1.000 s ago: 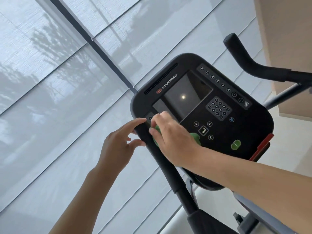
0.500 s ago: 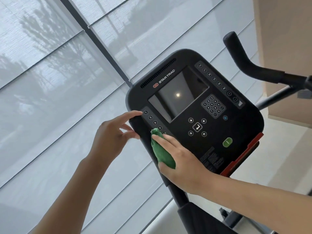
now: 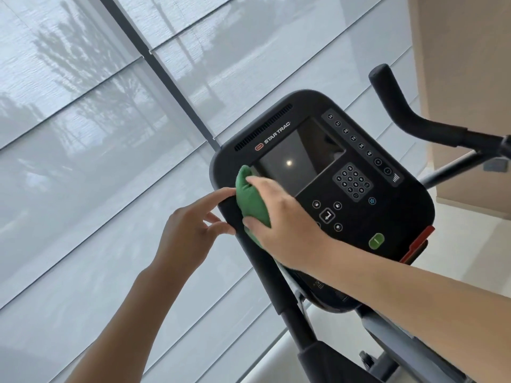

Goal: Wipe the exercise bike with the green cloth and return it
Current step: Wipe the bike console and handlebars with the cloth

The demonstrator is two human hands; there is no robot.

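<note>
Cloth (image 3: 252, 203), green and bunched, lies against the left edge of the exercise bike's console (image 3: 359, 211), just beside the dark screen (image 3: 298, 164); the right hand (image 3: 279, 219) grips it, fingers curled over the wad; the left hand (image 3: 193, 230) holds nothing, its fingers loosely extended, fingertips touching the console's left rim as if to steady it. Risks, as I judge: pressing near the keypad (image 3: 351, 182) or arrow buttons (image 3: 327, 215) could trigger a setting; a bunched cloth may skip patches of the screen; the handlebar (image 3: 401, 111) looks not yet reached.
</note>
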